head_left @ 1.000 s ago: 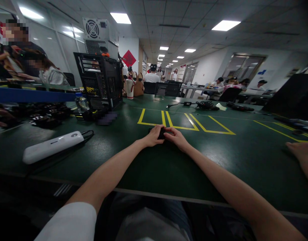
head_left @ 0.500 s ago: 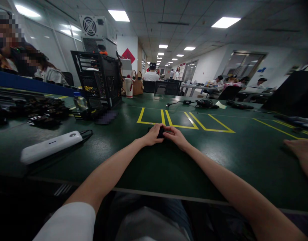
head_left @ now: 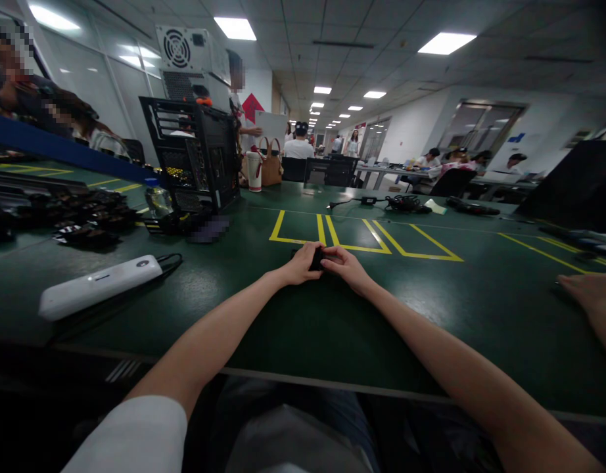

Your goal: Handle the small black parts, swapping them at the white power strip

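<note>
Both of my hands meet over the green table (head_left: 303, 328), just in front of the yellow tape outlines. My left hand (head_left: 303, 264) is closed around a small black object (head_left: 316, 260), whose kind I cannot make out. From the other side, my right hand (head_left: 347, 268) pinches at the same object with thumb and fingers. Most of the object is hidden behind my fingers; a dark end of it shows past the left hand.
A white power bank-like device (head_left: 100, 286) with a black strap lies to the left. Behind it stand an open computer case (head_left: 194, 157), a bottle (head_left: 158, 200) and a white cup (head_left: 254, 172). Coiled black cable (head_left: 406, 205) lies further back. Another person's hand (head_left: 591, 295) rests at the right.
My hands stay almost still on the black object. In the background, a person has come into view behind the computer case, and a blue bar at the far left has tilted.
</note>
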Demonstrator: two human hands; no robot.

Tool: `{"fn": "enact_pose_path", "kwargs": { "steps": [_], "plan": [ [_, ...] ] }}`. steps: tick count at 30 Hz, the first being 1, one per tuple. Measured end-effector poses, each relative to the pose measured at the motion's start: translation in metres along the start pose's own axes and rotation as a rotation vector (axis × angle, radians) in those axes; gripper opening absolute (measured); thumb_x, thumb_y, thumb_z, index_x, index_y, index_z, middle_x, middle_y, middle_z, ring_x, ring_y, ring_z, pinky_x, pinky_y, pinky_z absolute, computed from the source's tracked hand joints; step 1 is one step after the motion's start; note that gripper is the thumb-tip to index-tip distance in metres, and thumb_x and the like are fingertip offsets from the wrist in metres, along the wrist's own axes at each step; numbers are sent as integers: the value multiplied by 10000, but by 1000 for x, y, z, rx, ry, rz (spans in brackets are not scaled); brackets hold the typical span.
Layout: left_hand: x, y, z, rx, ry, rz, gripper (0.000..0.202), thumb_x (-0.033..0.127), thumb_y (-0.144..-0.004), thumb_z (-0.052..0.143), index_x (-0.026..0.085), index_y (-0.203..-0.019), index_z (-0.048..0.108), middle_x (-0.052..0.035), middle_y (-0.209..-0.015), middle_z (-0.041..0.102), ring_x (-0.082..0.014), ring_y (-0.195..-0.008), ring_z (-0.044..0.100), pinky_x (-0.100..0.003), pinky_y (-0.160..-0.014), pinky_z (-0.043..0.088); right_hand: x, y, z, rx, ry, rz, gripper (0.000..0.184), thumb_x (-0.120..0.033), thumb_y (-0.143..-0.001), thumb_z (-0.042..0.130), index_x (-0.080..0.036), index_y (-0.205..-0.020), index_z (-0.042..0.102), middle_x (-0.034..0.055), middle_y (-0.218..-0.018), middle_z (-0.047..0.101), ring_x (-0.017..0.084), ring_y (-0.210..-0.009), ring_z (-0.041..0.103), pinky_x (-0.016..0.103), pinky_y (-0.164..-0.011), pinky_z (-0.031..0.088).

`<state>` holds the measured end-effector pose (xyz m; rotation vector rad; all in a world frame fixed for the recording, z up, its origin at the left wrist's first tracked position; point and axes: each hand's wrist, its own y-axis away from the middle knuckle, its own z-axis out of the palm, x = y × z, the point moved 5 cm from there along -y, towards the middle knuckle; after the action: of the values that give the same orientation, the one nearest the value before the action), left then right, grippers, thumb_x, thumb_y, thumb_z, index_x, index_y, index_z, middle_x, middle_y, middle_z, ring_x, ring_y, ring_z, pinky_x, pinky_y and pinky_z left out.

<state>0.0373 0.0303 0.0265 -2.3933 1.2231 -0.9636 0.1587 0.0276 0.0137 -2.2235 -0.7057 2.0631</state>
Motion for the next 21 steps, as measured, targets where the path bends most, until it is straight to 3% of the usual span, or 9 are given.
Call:
{"fn": "enact_pose_path", "kwargs": {
  "steps": [7, 13, 21],
  "plan": [
    [-1, 0, 1, 4, 2, 2, 586, 228, -640, 583, 125, -1149, 311, -121, -1099, 402, -256, -1049, 413, -427, -933, 326, 1, 1, 0, 20, -6, -6, 262, -297, -645, 639, -209, -863, 521, 11, -971, 554, 128, -792, 581, 354, -810, 450],
    [-1, 0, 1, 1, 2, 25, 580, 206, -645, 576, 128, -1151, 305, -115, -1108, 402, -243, -1046, 416, -411, -938, 330, 1, 0, 0, 10, 7, -8, 349, -281, -640, 640, -214, -965, 533, 25, -1004, 555, 152, -893, 566, 347, -848, 433],
    [1, 0, -1, -1, 14, 16, 601, 207, -635, 592, 135, -1155, 300, -118, -1119, 396, -250, -1064, 404, -421, -942, 324, 1, 1, 1, 19, -16, 6, 249, -316, -643, 636, -211, -836, 520, 9, -957, 551, 123, -760, 574, 330, -748, 478]
  ]
}}
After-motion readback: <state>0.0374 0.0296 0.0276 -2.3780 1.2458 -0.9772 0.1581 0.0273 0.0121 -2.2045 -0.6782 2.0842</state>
